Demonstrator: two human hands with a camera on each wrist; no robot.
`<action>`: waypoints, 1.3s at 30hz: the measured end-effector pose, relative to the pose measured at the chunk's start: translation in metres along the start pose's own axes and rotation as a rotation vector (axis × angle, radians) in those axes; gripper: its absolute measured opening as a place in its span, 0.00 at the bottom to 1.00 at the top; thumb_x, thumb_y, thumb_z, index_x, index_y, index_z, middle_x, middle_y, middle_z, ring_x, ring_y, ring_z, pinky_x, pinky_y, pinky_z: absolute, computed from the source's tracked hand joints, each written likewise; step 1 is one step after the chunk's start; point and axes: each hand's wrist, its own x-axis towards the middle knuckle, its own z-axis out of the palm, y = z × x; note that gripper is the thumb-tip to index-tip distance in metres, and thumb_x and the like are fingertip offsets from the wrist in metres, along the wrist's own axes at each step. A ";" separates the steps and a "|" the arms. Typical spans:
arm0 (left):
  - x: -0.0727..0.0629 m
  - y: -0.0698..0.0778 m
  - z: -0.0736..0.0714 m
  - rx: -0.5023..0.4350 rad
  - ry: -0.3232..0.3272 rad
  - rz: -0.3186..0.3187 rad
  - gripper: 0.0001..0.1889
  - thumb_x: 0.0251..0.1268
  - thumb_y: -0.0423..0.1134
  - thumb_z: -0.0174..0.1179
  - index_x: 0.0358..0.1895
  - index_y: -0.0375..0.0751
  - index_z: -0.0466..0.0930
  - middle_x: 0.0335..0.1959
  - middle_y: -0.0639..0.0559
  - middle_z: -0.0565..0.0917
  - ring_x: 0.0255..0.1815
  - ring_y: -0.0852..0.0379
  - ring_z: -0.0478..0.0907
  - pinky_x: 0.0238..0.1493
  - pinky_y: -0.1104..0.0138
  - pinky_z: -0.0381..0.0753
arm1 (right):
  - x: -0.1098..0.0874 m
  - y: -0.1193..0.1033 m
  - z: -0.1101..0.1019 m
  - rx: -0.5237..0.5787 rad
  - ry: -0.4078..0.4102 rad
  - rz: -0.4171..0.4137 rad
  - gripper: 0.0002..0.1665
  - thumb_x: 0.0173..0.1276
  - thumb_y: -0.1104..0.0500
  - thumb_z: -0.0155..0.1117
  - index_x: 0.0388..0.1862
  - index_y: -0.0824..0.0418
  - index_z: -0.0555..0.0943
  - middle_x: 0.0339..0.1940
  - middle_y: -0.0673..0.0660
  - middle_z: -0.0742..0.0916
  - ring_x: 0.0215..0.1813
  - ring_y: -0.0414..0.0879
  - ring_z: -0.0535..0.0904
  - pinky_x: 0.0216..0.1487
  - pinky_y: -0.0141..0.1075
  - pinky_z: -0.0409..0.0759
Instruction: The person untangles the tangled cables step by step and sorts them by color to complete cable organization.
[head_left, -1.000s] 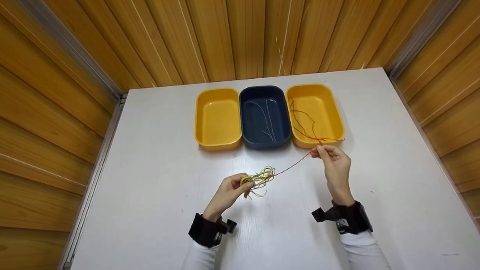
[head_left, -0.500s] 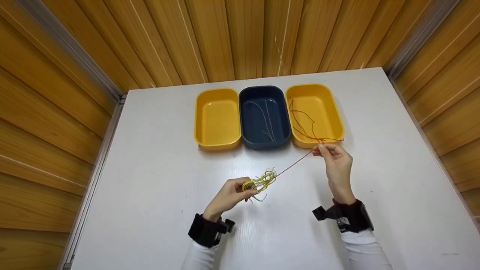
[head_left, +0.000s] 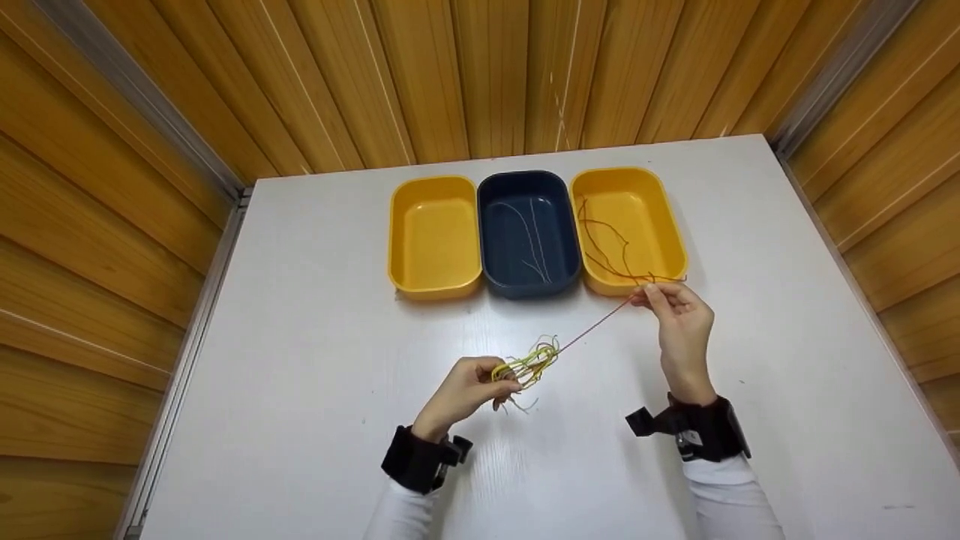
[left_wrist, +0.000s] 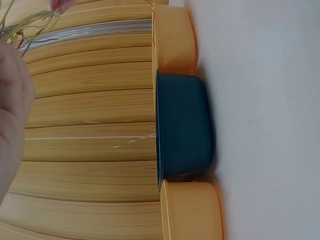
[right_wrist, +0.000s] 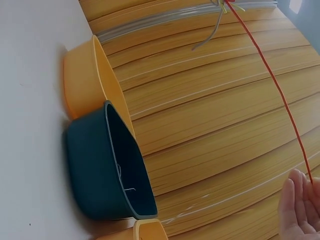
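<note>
My left hand pinches a tangled bundle of thin strings, mostly yellow-green, between thumb and fingers above the table. A red string runs taut from the bundle up to my right hand, which pinches its far end by the near edge of the right yellow box. In the right wrist view the red string stretches straight between the fingers and the tangle, where a loose grey strand hangs. The left wrist view catches only part of the bundle at its corner.
Three boxes stand side by side at the back of the white table. The left yellow box shows no strings; the dark blue box holds pale strands. Red-brown strings lie in the right yellow box, some over its rim.
Both hands have shifted slightly to the right, the left also a little down toward the person. The red string stays taut between them, and the bundle looks somewhat looser.
</note>
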 end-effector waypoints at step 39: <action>-0.033 -0.009 -0.043 -0.073 0.303 0.090 0.13 0.66 0.24 0.61 0.34 0.09 0.74 0.22 0.65 0.79 0.23 0.70 0.76 0.28 0.76 0.82 | 0.032 -0.030 -0.050 0.122 0.232 0.030 0.10 0.70 0.74 0.62 0.29 0.69 0.85 0.24 0.55 0.89 0.26 0.42 0.87 0.36 0.28 0.90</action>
